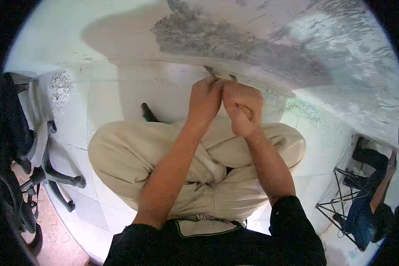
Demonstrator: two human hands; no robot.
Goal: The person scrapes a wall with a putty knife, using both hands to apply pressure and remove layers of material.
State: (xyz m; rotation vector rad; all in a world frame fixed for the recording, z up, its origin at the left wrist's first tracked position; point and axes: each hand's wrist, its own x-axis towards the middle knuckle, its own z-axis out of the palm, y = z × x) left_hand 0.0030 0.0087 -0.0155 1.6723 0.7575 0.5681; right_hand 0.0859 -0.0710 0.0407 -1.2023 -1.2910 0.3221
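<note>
Low in front of the wall (199, 37), my two hands are side by side above my crossed legs. My right hand (244, 103) is closed around a small flat tool (222, 76) with a dark, smeared edge and a yellowish middle. A rounded brown end, perhaps its handle, shows inside that fist. My left hand (205, 99) has its fingers pressed together at the tool's other side. Most of the tool is hidden by my fingers, so its exact kind cannot be made out. Grey, streaky patches cover the wall just beyond it.
White crumbs (61, 91) lie on the tiled floor (104, 99) at left, and more debris (303, 108) along the wall's foot. An office chair base (53, 177) stands left. Another person (368, 213) sits at right by a folding metal frame (339, 201).
</note>
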